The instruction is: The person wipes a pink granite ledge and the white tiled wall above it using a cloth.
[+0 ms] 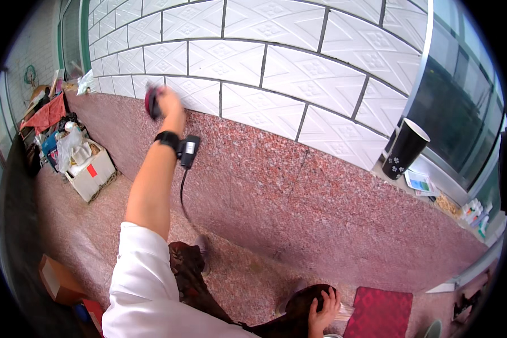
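My left hand (169, 105) is stretched out to the white embossed wall panels (262, 101), near their lower edge. It holds a dark red and black object (152, 103), blurred by motion, so its kind is unclear. A black strap (167, 138) circles my left wrist, and a small black device (190, 152) with a cable sits beside it. Below the panels runs a red speckled stone-like wall surface (270, 177). My right hand (324, 310) lies on my knee in dark patterned trousers, its fingers spread and nothing visible in them.
A tall black cup (405, 148) stands on the window ledge at right, near papers (420, 181) and small bottles (475, 213). To the left, a white box (92, 175) is heaped with plastic bags. A cardboard box (59, 281) and a red mat (379, 312) are on the floor.
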`<state>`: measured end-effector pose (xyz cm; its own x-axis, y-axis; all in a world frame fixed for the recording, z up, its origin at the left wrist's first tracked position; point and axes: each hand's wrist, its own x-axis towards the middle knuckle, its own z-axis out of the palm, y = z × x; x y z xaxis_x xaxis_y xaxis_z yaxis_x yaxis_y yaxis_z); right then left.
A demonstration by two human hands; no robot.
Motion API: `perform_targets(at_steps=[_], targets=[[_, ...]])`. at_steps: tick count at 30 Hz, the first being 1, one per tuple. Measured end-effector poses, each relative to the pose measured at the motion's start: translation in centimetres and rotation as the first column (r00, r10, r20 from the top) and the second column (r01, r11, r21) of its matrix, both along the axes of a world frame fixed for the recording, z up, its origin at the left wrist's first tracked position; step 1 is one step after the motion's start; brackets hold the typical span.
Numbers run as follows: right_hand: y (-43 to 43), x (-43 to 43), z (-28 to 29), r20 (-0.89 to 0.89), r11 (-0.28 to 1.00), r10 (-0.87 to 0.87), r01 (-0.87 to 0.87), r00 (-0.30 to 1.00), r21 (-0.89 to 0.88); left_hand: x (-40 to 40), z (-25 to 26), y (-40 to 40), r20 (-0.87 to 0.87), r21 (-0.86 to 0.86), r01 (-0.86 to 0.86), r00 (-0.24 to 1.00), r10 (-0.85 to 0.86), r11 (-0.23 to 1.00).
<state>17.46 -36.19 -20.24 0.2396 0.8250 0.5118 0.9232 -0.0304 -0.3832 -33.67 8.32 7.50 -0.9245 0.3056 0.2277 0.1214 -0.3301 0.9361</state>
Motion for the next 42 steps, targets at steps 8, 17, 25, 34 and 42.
perform_targets(at_steps=[8,17,25,34,42], targets=[[-0.2,-0.1,1.0,-0.047,1.0,0.013,-0.013,0.999,0.008,26.4,9.4,-4.9,-0.824,0.357,0.051,0.488,0.289,0.933],[-0.9,0.0,1.2,-0.064,0.999,0.049,-0.049,0.997,0.011,37.9,7.5,-9.2,-0.917,0.258,0.491,-0.148,0.371,0.832],[-1.7,1.1,0.2,-0.107,0.998,0.014,-0.009,0.994,0.055,26.2,15.5,-5.4,-0.828,0.552,0.039,0.142,0.542,0.833],[-0.9,0.6,-0.5,0.027,0.999,-0.036,0.036,0.999,0.002,-1.3,4.7,-4.9,-0.798,-0.529,-0.106,0.4,-0.45,0.842],[0.6,-0.6,0.1,0.095,0.999,0.029,-0.026,0.995,-0.029,-12.9,-11.7,-15.1,-0.273,-0.962,-0.088,0.263,-0.925,0.258]])
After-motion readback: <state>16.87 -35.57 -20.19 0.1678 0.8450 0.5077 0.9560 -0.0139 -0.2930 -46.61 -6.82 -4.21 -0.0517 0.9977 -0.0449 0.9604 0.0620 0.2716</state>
